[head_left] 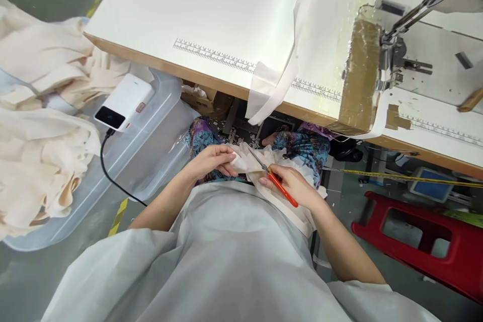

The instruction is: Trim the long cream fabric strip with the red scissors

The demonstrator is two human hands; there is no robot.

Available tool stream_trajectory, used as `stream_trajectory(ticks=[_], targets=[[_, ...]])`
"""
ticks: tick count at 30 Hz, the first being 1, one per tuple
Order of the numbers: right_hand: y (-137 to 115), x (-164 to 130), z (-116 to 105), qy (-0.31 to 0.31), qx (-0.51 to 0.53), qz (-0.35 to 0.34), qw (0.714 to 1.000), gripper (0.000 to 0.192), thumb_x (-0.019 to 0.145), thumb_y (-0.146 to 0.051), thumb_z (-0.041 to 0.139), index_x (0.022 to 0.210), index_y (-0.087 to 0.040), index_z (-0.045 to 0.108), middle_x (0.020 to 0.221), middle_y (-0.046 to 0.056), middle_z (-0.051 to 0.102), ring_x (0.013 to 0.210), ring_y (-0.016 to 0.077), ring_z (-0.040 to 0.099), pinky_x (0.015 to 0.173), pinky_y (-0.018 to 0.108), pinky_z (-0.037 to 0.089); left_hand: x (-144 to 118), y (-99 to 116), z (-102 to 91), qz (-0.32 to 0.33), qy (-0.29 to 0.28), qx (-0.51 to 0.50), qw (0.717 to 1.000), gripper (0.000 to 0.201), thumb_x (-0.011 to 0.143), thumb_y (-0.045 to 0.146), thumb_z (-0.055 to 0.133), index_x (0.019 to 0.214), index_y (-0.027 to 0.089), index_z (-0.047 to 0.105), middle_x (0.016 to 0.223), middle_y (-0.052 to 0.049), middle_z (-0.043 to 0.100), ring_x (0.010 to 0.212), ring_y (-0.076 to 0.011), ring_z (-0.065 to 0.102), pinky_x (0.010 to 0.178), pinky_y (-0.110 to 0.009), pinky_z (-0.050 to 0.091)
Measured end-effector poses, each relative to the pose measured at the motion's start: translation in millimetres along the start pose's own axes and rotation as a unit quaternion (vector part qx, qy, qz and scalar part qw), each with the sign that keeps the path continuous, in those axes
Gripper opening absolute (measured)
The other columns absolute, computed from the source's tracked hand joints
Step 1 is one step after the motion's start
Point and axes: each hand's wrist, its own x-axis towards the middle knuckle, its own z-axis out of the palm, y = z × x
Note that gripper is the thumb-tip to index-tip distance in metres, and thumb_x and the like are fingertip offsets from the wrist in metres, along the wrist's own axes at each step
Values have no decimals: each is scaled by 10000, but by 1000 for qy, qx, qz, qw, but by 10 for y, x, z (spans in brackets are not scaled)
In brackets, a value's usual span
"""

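In my lap lies a bunched piece of cream fabric (285, 201), spread over patterned trousers. My left hand (217, 159) pinches an edge of this fabric between thumb and fingers. Held in my right hand (290, 181) is a pair of small scissors (282, 190) with red-orange handles. The blades point up and left, over the fabric and close to the left hand's fingertips. Whether the blades are touching the cloth, I cannot tell.
A white sewing table (226, 5) with printed rulers stands ahead, a sewing machine (396, 50) at its right. Pale fabric strips (277, 83) hang over its edge. On the left, a plastic bin (151, 146) holds cream cloth and a white power bank (126, 103). A red stool (415, 241) is at right.
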Motion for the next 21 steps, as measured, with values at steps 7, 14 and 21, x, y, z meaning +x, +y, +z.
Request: stream_trajectory(ticks=[7,14,21], targets=[[41,-95,-30,34,37,29,998,464,879,-625,481,678,-218,385,620,-28,439,575,125,380,539,252,284,256,67,6,262,295,316,863,303,876,315,575,1130,169,654,1026,-80,654,749,-153,595,709,-287,489],[12,-173,-58,75,91,44,992,467,870,-634,499,688,-215,403,623,-32,422,594,126,383,555,252,319,721,309,369,424,347,385,743,242,879,345,619,1033,159,640,1002,-105,605,990,-236,523,897,-355,435],[109,-280,-45,89,143,53,984,436,850,-622,555,734,-208,485,661,-17,494,621,140,457,585,262,381,456,-206,-174,173,456,246,837,93,902,250,488,885,191,559,750,-23,603,695,-167,570,654,-257,445]])
